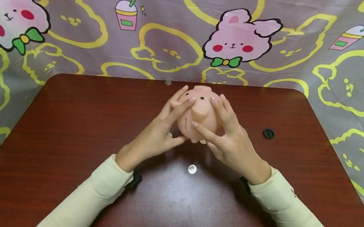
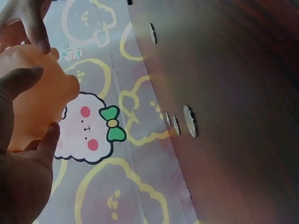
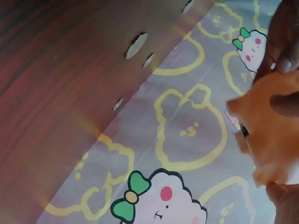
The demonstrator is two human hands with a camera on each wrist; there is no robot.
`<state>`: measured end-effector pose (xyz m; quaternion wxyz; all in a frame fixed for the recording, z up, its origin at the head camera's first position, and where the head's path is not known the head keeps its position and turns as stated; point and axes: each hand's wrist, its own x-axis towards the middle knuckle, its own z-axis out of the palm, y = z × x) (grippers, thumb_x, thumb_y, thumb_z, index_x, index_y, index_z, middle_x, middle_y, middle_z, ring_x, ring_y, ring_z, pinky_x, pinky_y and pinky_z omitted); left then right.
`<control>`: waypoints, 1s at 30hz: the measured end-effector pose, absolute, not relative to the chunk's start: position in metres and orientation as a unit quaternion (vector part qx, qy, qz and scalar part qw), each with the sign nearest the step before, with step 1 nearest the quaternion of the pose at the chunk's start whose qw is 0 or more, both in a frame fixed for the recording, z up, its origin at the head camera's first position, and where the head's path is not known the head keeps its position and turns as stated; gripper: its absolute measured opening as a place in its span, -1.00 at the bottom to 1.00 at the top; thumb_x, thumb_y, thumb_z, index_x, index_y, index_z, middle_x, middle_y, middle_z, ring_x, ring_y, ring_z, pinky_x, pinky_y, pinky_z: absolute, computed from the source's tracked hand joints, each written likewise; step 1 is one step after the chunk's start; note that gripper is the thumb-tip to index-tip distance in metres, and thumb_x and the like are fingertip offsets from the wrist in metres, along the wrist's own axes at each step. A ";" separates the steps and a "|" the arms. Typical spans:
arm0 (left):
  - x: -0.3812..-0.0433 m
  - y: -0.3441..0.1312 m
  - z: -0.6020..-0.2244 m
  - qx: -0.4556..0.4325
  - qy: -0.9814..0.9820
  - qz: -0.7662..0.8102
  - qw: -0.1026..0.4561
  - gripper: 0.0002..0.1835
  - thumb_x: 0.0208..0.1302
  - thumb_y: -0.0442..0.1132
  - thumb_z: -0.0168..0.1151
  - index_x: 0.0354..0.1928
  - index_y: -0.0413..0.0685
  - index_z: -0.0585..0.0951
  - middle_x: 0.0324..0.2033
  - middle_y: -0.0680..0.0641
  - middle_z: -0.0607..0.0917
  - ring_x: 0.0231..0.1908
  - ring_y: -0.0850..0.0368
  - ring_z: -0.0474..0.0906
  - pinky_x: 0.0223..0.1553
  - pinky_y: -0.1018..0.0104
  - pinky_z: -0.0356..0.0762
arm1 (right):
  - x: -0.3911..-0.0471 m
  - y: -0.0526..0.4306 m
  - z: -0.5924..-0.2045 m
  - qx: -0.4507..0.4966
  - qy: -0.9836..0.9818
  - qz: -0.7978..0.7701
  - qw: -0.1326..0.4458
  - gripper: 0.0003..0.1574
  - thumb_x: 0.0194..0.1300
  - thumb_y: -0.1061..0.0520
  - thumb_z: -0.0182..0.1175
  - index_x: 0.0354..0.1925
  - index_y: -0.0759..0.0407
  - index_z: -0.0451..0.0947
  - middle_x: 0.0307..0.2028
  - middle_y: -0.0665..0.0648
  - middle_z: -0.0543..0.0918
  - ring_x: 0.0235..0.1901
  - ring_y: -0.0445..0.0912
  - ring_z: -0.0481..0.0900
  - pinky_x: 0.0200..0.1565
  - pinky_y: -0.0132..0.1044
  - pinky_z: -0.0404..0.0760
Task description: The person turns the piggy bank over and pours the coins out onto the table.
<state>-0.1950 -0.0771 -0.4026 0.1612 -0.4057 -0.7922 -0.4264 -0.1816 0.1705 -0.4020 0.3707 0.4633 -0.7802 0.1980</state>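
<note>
A pink piggy bank [image 1: 209,120] is held up off the table between both hands, its snout toward the far edge and its coin slot toward the near side. My left hand [image 1: 155,133] grips its left side, fingers over the head and thumb low down. On the other side my right hand [image 1: 236,148] grips it with spread, bent fingers. In the left wrist view the piggy bank [image 2: 35,107] hangs well apart from the tabletop. A silver coin [image 1: 192,169] lies on the table in front of it, and another coin [image 1: 203,142] shows partly below it.
To the right on the brown table [image 1: 69,124] lies a round black plug [image 1: 269,133]. One small coin [image 1: 168,83] is near the far edge. Several coins stand out on the tabletop in the wrist views. Behind the table hangs a patterned cloth [image 1: 179,3].
</note>
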 end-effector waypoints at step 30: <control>-0.191 -0.077 -0.386 -0.384 -0.811 -0.430 0.102 0.10 0.16 -0.14 0.62 0.65 0.08 0.16 0.68 -0.03 0.02 0.63 0.06 0.06 0.50 0.00 0.35 | -0.191 0.177 -0.403 0.171 -0.395 0.881 -0.197 -0.18 0.61 0.16 -0.02 0.66 -0.25 -0.02 0.62 0.10 0.09 0.41 0.01 0.48 0.35 0.06 0.56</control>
